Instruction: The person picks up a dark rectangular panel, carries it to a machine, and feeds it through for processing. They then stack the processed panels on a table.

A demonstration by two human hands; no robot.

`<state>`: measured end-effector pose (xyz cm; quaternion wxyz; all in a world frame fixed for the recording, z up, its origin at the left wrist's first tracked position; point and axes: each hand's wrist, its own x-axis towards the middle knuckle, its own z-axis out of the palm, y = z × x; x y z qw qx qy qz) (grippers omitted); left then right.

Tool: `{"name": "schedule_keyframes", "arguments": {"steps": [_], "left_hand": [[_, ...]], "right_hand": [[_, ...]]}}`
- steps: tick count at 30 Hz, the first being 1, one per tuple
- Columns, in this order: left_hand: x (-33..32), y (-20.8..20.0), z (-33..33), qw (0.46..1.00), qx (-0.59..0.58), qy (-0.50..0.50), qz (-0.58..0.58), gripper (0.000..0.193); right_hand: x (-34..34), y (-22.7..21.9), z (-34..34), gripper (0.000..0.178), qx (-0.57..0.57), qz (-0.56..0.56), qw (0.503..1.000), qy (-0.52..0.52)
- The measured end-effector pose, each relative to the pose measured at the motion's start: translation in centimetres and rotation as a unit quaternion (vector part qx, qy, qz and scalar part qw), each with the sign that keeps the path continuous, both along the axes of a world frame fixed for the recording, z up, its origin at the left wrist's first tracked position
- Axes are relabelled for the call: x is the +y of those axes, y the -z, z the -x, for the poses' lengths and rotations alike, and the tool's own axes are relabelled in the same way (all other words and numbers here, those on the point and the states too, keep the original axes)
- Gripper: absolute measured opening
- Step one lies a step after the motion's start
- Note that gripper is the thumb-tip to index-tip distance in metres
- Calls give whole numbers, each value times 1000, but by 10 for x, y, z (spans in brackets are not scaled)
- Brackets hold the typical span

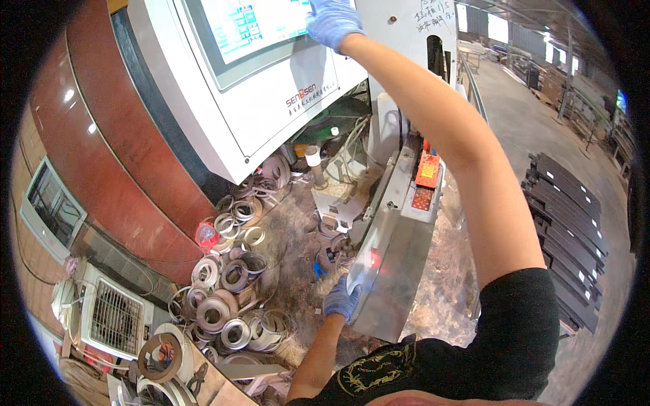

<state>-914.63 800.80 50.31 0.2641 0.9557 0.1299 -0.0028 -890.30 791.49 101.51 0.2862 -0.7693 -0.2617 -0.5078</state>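
Note:
My right hand, in a blue glove, reaches up to the lit touchscreen on a white control cabinet. It holds nothing I can see, its visible fingers are stretched toward the screen, and the picture's top edge cuts part of it off. Lower down, my left hand, also in a blue glove, is at the near left edge of a long grey metal machine bed. Its fingers are curled in; a pale patch shows by them, and what they grip, if anything, I cannot make out. Red light glows on the bed.
Many edge-banding rolls lie heaped on the floor at the left. An orange-red block sits at the bed's far end. Dark panels are stacked on the right. A slatted grey-white unit stands at the lower left.

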Motion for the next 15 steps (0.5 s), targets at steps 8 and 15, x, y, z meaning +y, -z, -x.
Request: {"name": "schedule_keyframes", "arguments": {"steps": [8,15], "left_hand": [[7,12,-3,999,9,21,24,73],[7,13,-5,1000,4,11,-4,70]], "right_hand": [[48,-14,-58,52,-57,-49,992,98],[45,-9,-53,52,-59,-92,994,4]]}}
